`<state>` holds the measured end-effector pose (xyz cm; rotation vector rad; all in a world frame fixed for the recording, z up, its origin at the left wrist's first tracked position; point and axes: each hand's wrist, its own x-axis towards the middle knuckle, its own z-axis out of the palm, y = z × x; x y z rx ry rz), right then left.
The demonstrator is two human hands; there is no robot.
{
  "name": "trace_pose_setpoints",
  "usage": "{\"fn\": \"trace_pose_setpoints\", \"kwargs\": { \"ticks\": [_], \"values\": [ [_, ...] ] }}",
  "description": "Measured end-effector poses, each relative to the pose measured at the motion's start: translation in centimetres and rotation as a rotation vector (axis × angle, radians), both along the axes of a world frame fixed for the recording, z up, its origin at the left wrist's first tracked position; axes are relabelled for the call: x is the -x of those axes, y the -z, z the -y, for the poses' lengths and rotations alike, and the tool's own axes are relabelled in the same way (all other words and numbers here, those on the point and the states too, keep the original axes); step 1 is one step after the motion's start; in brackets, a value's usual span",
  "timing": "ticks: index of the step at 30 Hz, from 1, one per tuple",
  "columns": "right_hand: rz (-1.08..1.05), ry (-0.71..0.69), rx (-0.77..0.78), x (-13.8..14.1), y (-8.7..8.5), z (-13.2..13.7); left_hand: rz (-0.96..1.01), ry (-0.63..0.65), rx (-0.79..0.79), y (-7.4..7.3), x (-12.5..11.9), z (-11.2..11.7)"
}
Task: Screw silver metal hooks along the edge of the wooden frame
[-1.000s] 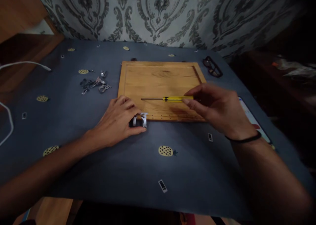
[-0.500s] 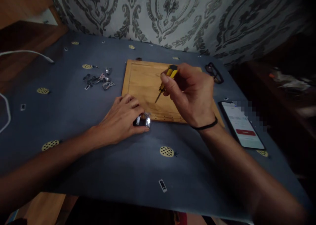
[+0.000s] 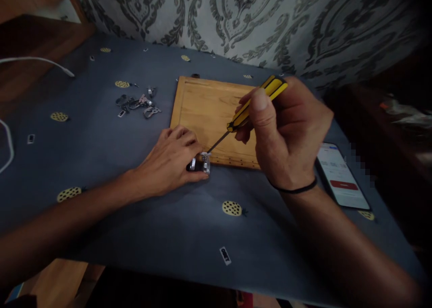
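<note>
Blue-grey, pineapple-printed desk (image 3: 151, 236). Left hand (image 3: 172, 159) pinches a shiny silver metal fitting (image 3: 206, 165) at the near edge of a honey-coloured wooden panel (image 3: 202, 105), seemingly steadying it. Right hand (image 3: 286, 137) grips a yellow-and-black screwdriver (image 3: 240, 117), probably slanted for aim; tip contact unclear.
</note>
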<state>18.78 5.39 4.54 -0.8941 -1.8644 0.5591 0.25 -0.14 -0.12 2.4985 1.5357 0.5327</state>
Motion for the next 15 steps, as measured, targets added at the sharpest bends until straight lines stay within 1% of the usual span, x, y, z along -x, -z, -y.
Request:
{"fn": "trace_pose_setpoints", "kwargs": {
  "ticks": [4, 6, 15],
  "values": [
    [-0.016, -0.064, 0.056, 0.30, -0.04, 0.21, 0.010, 0.005, -0.013, 0.08, 0.01, 0.01],
    [-0.018, -0.064, 0.073, 0.36, -0.02, 0.25, 0.013, 0.001, -0.014, 0.14, 0.01, 0.00],
    [0.001, -0.052, 0.053, 0.21, 0.10, 0.12, 0.009, 0.005, 0.005, 0.02, -0.04, 0.02]
  ]
}}
